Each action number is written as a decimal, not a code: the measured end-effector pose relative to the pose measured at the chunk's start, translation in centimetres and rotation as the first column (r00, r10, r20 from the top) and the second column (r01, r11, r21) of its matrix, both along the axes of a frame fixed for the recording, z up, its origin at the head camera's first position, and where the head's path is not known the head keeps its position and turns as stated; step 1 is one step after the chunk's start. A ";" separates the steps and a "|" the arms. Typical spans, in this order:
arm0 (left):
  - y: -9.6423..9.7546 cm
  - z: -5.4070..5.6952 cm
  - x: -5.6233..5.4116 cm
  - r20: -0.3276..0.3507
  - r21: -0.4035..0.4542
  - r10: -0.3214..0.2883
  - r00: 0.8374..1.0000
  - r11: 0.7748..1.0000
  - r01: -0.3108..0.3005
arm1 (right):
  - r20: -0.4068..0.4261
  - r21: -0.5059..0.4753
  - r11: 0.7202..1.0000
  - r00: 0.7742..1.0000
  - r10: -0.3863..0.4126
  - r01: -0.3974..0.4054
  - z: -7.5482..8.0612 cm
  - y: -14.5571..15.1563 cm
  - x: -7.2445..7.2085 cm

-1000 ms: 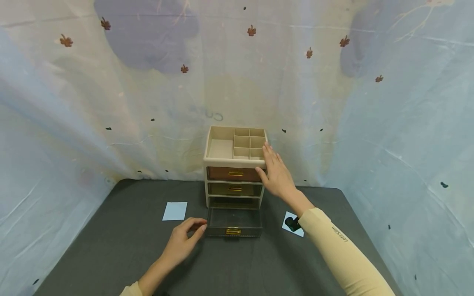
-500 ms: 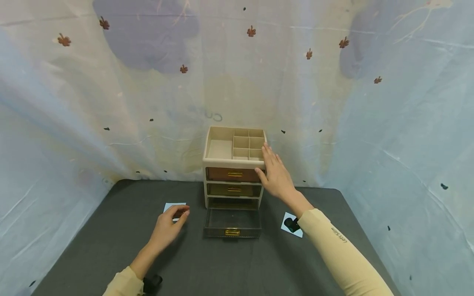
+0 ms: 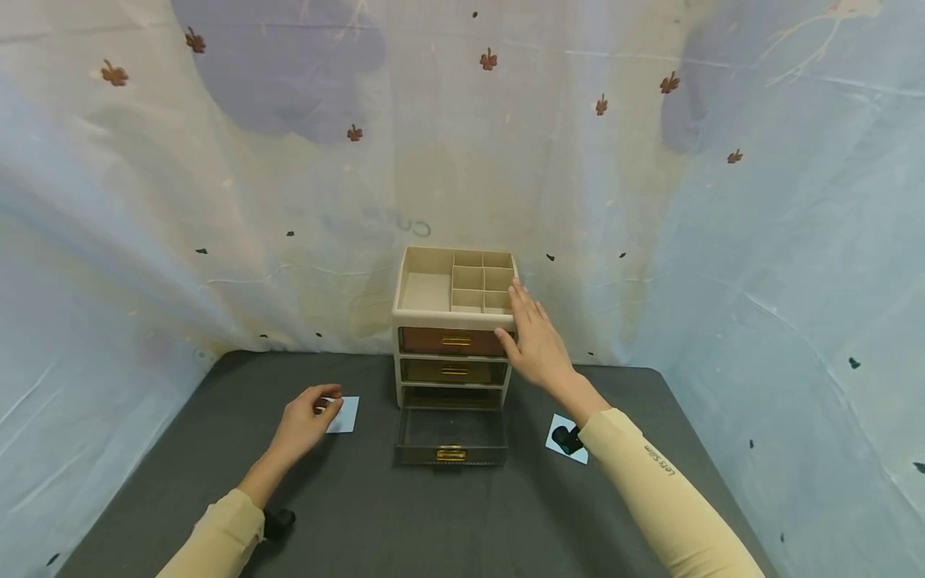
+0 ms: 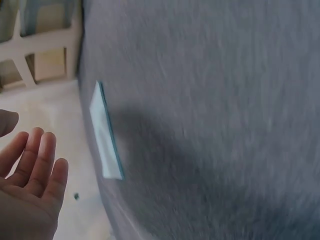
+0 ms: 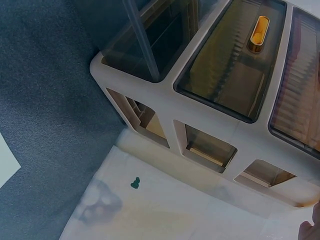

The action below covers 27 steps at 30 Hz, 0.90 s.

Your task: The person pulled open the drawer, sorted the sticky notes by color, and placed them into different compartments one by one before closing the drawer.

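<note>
A cream drawer organizer stands at the middle of the table. Its bottom drawer, smoky grey and see-through with a gold handle, is pulled out; the amber and red-brown drawers above are closed. My right hand rests with straight fingers at the organizer's top right edge; only its fingertips show in the right wrist view. To the left, my left hand hovers over a pale blue square card, hiding part of it. In the left wrist view, the fingers are loosely bent and nothing is between them.
Another pale card lies right of the organizer, partly covered in the head view by a black wrist camera. The dark grey tabletop ends at a printed curtain behind and on both sides.
My left hand has moved left, from beside the pulled-out drawer to over the left card. The right hand and the drawer have stayed where they were.
</note>
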<state>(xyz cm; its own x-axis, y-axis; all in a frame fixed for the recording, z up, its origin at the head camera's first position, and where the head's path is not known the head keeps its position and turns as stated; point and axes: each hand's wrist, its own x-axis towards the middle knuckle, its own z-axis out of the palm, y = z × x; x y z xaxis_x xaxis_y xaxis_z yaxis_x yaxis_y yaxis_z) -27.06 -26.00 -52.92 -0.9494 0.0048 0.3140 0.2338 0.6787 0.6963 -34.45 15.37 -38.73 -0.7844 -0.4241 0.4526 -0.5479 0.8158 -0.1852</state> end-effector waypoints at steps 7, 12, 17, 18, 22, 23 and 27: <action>-1.9 -0.9 -1.3 0.087 -0.057 0.013 0.996 0.998 -0.008 | -0.007 -0.005 1.000 1.000 0.002 -0.002 0.0 0.1 0.0; -2.7 -1.0 -1.8 0.110 -0.095 0.017 0.994 0.995 -0.006 | -0.011 -0.006 1.000 1.000 0.007 -0.007 0.0 0.0 -0.1; -3.7 -1.2 -2.4 0.135 -0.173 0.011 0.991 0.985 0.013 | -0.004 -0.011 1.000 1.000 0.009 -0.009 0.0 0.0 0.0; -3.9 -1.3 -2.6 0.139 -0.190 0.009 0.990 0.982 0.018 | -0.003 -0.011 1.000 1.000 0.009 -0.009 0.0 0.0 0.0; -4.7 -1.6 -3.1 0.152 -0.228 -0.008 0.988 0.973 0.043 | -0.007 -0.005 1.000 1.000 0.007 -0.007 0.0 0.0 -0.1; -4.9 -1.6 -3.2 0.156 -0.229 -0.015 0.988 0.972 0.051 | -0.007 -0.004 1.000 1.000 0.006 -0.006 0.0 0.0 -0.1; -5.3 -1.7 -3.5 0.164 -0.234 -0.050 0.985 0.968 0.088 | -0.004 -0.003 1.000 1.000 0.004 -0.004 0.0 0.0 0.0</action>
<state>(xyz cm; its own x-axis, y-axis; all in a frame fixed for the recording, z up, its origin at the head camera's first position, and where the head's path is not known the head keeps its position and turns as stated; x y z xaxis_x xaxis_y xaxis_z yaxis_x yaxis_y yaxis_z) -30.55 -31.26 -54.60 -0.9810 0.1292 0.1445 0.1880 0.8157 0.5471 -34.47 15.37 -38.71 -0.7807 -0.4261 0.4572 -0.5521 0.8130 -0.1850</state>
